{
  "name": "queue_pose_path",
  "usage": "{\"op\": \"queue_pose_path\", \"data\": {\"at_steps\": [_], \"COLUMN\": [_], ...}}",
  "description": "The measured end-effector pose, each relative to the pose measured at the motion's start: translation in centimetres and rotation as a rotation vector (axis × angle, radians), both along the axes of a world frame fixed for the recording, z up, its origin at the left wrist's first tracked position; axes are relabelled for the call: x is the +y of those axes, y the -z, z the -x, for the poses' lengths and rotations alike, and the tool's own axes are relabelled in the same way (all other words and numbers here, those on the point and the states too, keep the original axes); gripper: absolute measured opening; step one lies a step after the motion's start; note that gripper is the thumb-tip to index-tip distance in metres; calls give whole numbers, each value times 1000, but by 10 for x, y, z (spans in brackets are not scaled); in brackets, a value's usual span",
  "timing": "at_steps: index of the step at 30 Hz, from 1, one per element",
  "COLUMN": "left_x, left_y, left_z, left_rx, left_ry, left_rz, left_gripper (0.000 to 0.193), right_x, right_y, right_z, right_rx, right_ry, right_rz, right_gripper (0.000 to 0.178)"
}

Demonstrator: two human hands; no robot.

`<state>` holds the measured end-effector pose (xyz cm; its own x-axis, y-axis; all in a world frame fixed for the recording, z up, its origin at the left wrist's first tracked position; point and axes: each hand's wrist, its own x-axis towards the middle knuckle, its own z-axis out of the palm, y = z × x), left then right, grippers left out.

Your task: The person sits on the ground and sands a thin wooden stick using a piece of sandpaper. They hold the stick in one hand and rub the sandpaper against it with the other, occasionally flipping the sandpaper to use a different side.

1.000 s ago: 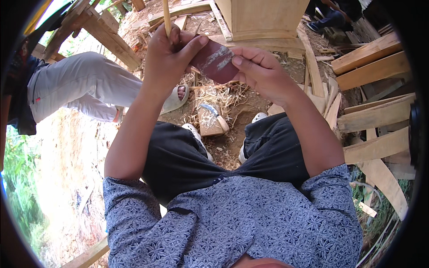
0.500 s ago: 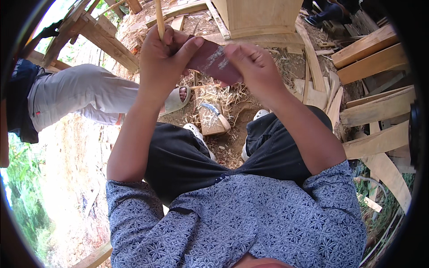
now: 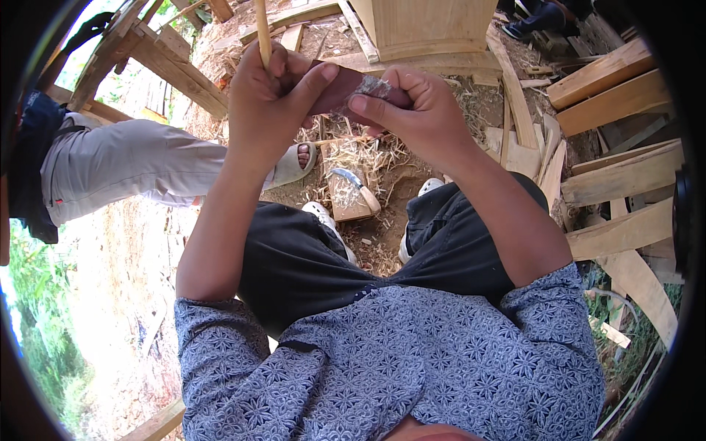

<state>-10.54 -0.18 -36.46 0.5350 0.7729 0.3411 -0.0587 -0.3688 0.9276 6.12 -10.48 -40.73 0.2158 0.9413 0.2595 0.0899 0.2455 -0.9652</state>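
A dark red sheet of sandpaper [image 3: 340, 83], streaked with pale grey dust, is stretched between my two hands above my knees. My left hand [image 3: 266, 95] pinches its left end under the thumb and also grips a thin wooden stick [image 3: 262, 28] that points up and away. On the right end, my right hand [image 3: 426, 114] is closed, thumb on the dusty face and fingers behind. The sheet looks bent over toward me there. Below the hands, a small curved knife [image 3: 356, 185] with a wooden handle lies on a wooden block [image 3: 349, 214].
Wood shavings [image 3: 368, 156] cover the ground around the block. Another person's leg [image 3: 140, 158] in light trousers reaches in from the left. A large wooden box-like piece [image 3: 434, 29] stands ahead. Stacked planks [image 3: 618, 173] are at the right, a timber frame [image 3: 173, 70] at upper left.
My right hand has shifted its grip, its thumb moving left across the sheet. The sandpaper, flatter before, now shows a narrower bent face. My left hand keeps hold of stick and sheet.
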Motion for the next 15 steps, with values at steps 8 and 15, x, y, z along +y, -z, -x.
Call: {"op": "queue_pose_path", "data": {"at_steps": [8, 15], "left_x": [0, -4], "left_y": [2, -1], "left_z": [4, 3], "left_rx": [-3, 57], "left_ry": [34, 38], "left_rz": [12, 10], "left_gripper": [41, 37], "right_x": [-6, -2], "right_y": [-9, -1], "right_z": [1, -3], "right_rx": [344, 35], "right_ry": [51, -17], "right_rz": [123, -13], "right_gripper": [40, 30]}}
